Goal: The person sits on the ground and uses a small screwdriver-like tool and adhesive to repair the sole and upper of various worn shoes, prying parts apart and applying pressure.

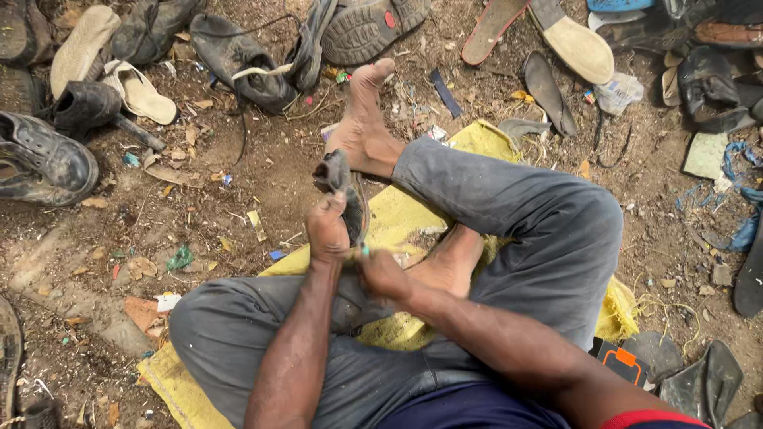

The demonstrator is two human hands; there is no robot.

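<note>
Both hands at work on a worn dark shoe above the lap.
Worn black shoes (44,159) lie on the dirt ground (199,214) at left; the left hand (327,229) grips the dark shoe (343,187) upright, the right hand (383,274) pinches a thin tool (364,250) against it, over a yellow sack (397,214); loose soles (576,44) lie at right.

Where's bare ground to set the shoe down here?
Freest patch: dirt left of the shoe in the left hand, between the black boot and the yellow mat; only small scraps. Right of the knee, some dirt. The top edge is crowded with the shoe pile.
</note>
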